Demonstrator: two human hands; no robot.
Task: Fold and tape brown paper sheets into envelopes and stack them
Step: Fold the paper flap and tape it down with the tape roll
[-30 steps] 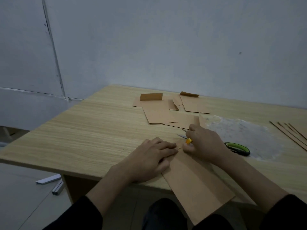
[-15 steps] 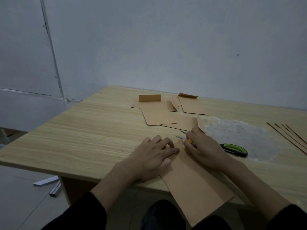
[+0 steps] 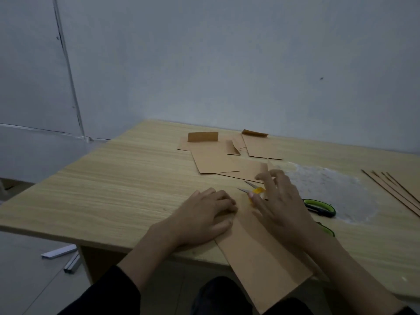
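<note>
The sheet (image 3: pixel 256 258) lies at lower centre, its near end overhanging the table (image 3: pixel 118 189), with the left hand (image 3: pixel 204 217) pressing its left edge with loosely bent fingers, the right hand (image 3: pixel 279 201) at its far end, fingers spread, blurred and gripping nothing, over scissors (image 3: pixel 318 206), below the envelopes (image 3: pixel 216 160).

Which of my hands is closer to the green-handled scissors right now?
Right. The right hand is just left of the green-handled scissors; the left hand presses the brown sheet farther left.
</note>
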